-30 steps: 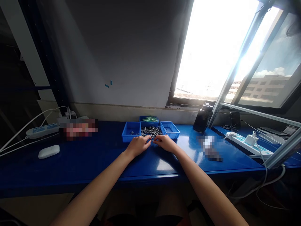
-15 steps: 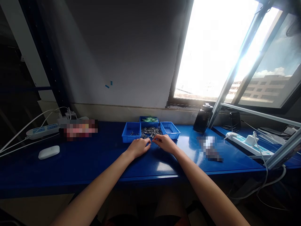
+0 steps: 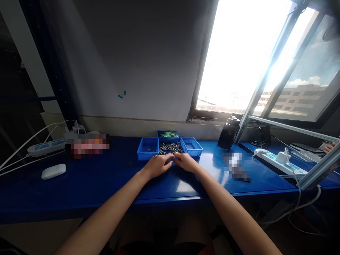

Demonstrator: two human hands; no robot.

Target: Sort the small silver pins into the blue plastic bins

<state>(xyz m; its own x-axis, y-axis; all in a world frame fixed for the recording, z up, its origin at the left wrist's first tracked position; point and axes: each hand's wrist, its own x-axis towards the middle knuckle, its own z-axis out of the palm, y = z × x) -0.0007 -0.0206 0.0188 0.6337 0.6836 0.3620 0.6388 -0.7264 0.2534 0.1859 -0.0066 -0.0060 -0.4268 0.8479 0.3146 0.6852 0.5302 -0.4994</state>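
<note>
My left hand (image 3: 157,165) and my right hand (image 3: 186,162) rest on the blue workbench (image 3: 106,180), fingertips meeting just in front of a pile of small dark metal pins (image 3: 170,147). Both hands have their fingers curled into a pinch; what they hold is too small to make out. The pins lie between a blue tray (image 3: 147,148) on the left, holding a few pieces, and a second blue tray (image 3: 191,146) on the right. Behind the pile a third blue tray (image 3: 168,135) holds green parts.
A dark bottle (image 3: 227,133) stands at the back right by the window. A white power strip (image 3: 280,161) with cables lies further right, where another person's fingers (image 3: 330,147) show. On the left lie a white mouse-like object (image 3: 53,171) and another power strip (image 3: 45,146).
Both hands stayed at the pile's front edge; the fingertips have drawn closer together and now touch.
</note>
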